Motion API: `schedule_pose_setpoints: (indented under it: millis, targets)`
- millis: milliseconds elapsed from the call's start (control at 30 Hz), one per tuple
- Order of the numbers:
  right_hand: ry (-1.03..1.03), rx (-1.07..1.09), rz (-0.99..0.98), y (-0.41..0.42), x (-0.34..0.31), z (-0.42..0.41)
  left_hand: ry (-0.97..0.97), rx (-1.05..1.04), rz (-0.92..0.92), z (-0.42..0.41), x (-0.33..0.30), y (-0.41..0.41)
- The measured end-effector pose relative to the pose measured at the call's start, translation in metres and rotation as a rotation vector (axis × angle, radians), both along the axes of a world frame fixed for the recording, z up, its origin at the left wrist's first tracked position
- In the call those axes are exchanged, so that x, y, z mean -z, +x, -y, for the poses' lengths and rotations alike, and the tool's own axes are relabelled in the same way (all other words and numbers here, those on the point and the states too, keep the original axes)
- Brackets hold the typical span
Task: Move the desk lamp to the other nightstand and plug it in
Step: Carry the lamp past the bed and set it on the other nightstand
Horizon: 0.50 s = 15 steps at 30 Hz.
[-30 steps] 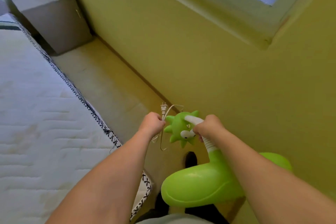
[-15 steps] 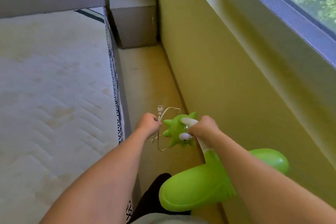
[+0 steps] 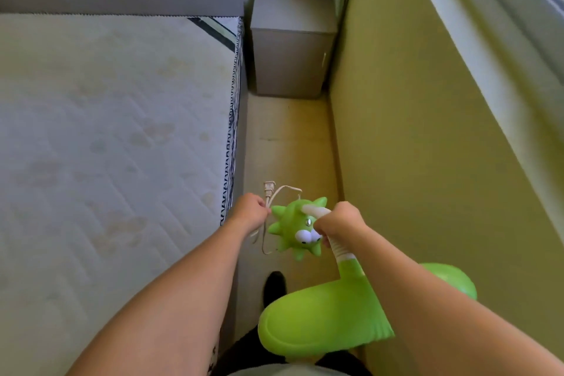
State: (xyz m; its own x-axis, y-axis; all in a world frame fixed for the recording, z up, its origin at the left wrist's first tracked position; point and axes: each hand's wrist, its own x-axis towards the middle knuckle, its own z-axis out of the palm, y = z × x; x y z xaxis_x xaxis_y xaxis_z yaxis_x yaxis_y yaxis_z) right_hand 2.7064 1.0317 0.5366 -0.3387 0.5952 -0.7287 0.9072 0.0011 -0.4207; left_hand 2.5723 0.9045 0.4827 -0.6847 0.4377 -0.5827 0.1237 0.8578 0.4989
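Lamp in transit, carried down the aisle between mattress and wall.

Desk lamp (image 3: pixel 323 323), green, spiked cartoon head, ribbed white neck, is airborne: right hand (image 3: pixel 338 224) clenched on the neck, left hand (image 3: pixel 248 214) pinching the gathered cord (image 3: pixel 264 241), plug (image 3: pixel 269 188) unconnected. Since a second ago the nightstand (image 3: pixel 290 40) has swung from far left to straight ahead; delivery is under way, placement and plugging outstanding.

We are counting one green desk lamp (image 3: pixel 320 317), one white power cord (image 3: pixel 265 235) ending in one plug (image 3: pixel 269 188), one grey nightstand (image 3: pixel 291 43), one bare mattress (image 3: pixel 113 143), and two hands: left (image 3: pixel 250 213), right (image 3: pixel 341 224).
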Motion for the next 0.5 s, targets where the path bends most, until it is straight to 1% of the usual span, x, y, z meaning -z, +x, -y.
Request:
schedule_pose_setpoints:
  millis: [167, 233, 500]
  targets:
    - [-0.009, -0.024, -0.021, -0.093, -0.011, -0.07, 0.01, -0.034, -0.039, -0.071, -0.019, -0.093]
    - [0.0, -0.04, -0.011, -0.117, -0.013, -0.091, 0.01, -0.038, -0.034, -0.089, -0.021, -0.112]
    - [-0.002, -0.062, -0.057, -0.261, -0.015, -0.242, 0.004, -0.142, -0.074, -0.221, -0.025, -0.248]
